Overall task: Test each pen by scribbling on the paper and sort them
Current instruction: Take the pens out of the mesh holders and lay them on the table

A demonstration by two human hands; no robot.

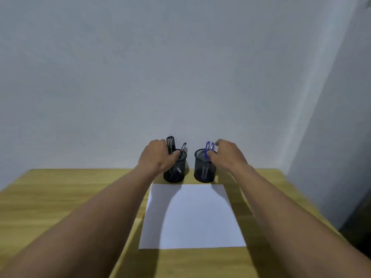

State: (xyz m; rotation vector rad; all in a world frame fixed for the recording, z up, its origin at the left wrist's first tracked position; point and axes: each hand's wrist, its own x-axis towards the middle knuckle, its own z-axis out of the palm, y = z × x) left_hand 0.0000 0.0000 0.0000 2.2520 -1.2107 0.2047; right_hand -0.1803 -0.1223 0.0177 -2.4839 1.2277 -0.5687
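Observation:
Two black mesh cups stand at the back of the wooden table. The left cup [176,171] holds black pens [171,144] and a grey pen [181,155] that leans right. In the right cup [204,167] stand blue pens [209,146]. My left hand [157,157] is at the left cup, with its fingers curled round a black pen above the rim. At the right cup, my right hand [227,155] pinches the tops of the blue pens between thumb and forefinger. A blank white sheet of paper [192,215] lies in front of the cups, between my forearms.
The wooden table [60,197] ends against a pale wall just behind the cups. A second wall closes in at the right, with a dark object [359,213] low beside the table's right edge.

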